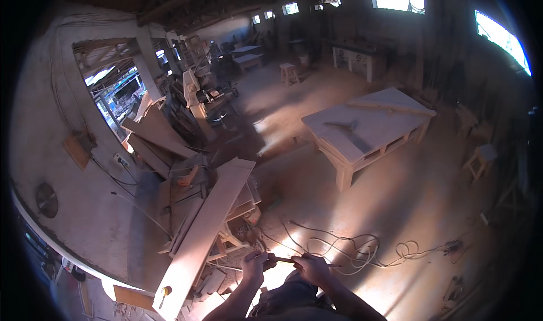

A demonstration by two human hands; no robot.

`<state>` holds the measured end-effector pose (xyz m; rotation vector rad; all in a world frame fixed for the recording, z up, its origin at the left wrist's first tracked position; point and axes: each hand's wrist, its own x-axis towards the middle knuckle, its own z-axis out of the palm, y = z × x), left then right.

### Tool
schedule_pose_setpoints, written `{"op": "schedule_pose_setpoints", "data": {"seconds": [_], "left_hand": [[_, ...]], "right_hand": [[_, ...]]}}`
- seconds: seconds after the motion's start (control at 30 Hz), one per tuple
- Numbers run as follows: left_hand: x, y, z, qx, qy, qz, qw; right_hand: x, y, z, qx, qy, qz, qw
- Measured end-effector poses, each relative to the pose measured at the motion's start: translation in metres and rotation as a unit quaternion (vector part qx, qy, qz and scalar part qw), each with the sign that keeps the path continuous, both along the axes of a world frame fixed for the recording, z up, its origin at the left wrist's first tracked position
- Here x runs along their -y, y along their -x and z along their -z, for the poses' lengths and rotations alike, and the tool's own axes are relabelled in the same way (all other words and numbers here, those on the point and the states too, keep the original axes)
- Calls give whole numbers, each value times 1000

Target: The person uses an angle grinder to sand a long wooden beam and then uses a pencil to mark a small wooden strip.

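Observation:
My left hand (254, 264) and my right hand (312, 268) are raised in front of my body at the bottom middle. Both are closed, one on each end of a thin dark stick (284, 260) that spans the gap between them. It lies nearly level; its exact kind is too small and dim to tell. To the left of my hands, a long pale board (210, 222) slants away across a pile of timber. On its near end lies a small yellow item (166, 291) with a dark part.
A tangled cable (362, 256) runs over the floor to the right. Beyond it stands a low wooden table (376, 125) with a dark tool on top. Wood offcuts (212, 284) and leaning panels (158, 131) crowd the left side. A stool (481, 159) stands at the right.

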<state>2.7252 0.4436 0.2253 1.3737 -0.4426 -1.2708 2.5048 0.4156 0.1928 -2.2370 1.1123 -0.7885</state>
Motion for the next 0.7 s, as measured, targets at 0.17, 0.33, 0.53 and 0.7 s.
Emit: {"op": "schedule_pose_setpoints", "data": {"seconds": [0.17, 0.33, 0.53, 0.7], "left_hand": [[82, 98, 16, -26, -48, 134, 989], [189, 202, 39, 5, -82, 279, 957], [330, 283, 72, 3, -110, 330, 937], [460, 389, 83, 45, -102, 463, 880]], "right_hand": [[42, 103, 20, 45, 13, 101, 994], [85, 201, 46, 16, -30, 215, 976], [196, 285, 60, 7, -55, 258, 964], [257, 372, 76, 10, -173, 360, 917]]}}
